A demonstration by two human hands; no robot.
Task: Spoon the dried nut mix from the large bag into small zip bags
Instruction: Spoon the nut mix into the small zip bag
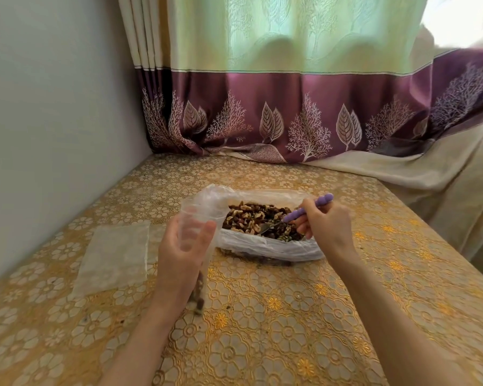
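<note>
Our left hand [183, 246] grips a small zip bag [196, 218] holding few nuts; our right hand [325, 222] grips the spoon [296, 215] in the nut-filled large bag [262, 246]

- The place looked like a room in a home, not a shop or workshop.
- A long curtain [290, 79], pale green above with a purple band of printed leaves and trees, hung down behind the worktop [262, 316], and daylight showed through it.
- The worktop sat in a corner against a plain wall [53, 107] and wore a gold floral lace-pattern cover of the household kind.
- A cream cloth [402, 168] lay draped at the far right edge.
</note>
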